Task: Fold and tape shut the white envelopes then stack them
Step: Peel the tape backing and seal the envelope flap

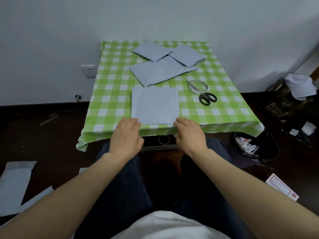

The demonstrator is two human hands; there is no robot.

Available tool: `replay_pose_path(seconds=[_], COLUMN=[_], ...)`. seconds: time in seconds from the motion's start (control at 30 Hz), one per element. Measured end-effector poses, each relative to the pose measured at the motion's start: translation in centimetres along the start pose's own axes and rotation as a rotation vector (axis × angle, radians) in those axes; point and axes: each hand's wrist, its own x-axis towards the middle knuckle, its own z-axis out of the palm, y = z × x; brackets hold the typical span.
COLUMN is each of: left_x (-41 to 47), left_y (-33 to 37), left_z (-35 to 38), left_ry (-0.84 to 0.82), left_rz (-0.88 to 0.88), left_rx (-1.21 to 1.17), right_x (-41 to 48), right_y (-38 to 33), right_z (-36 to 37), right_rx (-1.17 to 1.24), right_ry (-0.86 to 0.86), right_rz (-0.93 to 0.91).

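A folded white envelope [155, 105] lies square at the near edge of the green checked table [112, 94]. My left hand [126, 137] rests at its near left corner and my right hand [189, 133] at its near right corner, fingertips touching the envelope's near edge. A long unfolded envelope [155, 73] lies behind it. Two folded envelopes [150, 50] [188, 55] sit at the back, overlapping it. A clear tape roll [197, 86] and black-handled scissors [207, 98] lie to the right.
A black waste bin [253, 145] with scraps stands on the floor at the right, beside dark bags [284, 99]. More white envelopes [13, 183] lie on the floor at the left. A wall socket [88, 71] is left of the table.
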Motion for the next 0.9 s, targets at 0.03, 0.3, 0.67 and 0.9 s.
replay_pose_path(seconds=[0.03, 0.3, 0.67, 0.9], left_x=[0.5, 0.8, 1.4, 1.4], left_y=[0.7, 2.4, 1.5, 1.8], left_z=[-0.2, 1.3, 0.1, 1.1], left_ry=[0.019, -0.116, -0.04, -0.105], left_rz=[-0.005, 0.064, 0.063, 0.098], left_rx=[-0.032, 0.046, -0.048, -0.027], right_x=[0.4, 1.3, 1.4, 1.4], right_y=[-0.7, -2.3, -2.3, -2.0], right_z=[-0.1, 1.3, 0.0, 1.0], right_rx=[0.024, 0.022, 0.034, -0.026], right_ry=[0.035, -0.141, -0.052, -0.112], right_rz=[-0.011, -0.127, -0.109, -0.139])
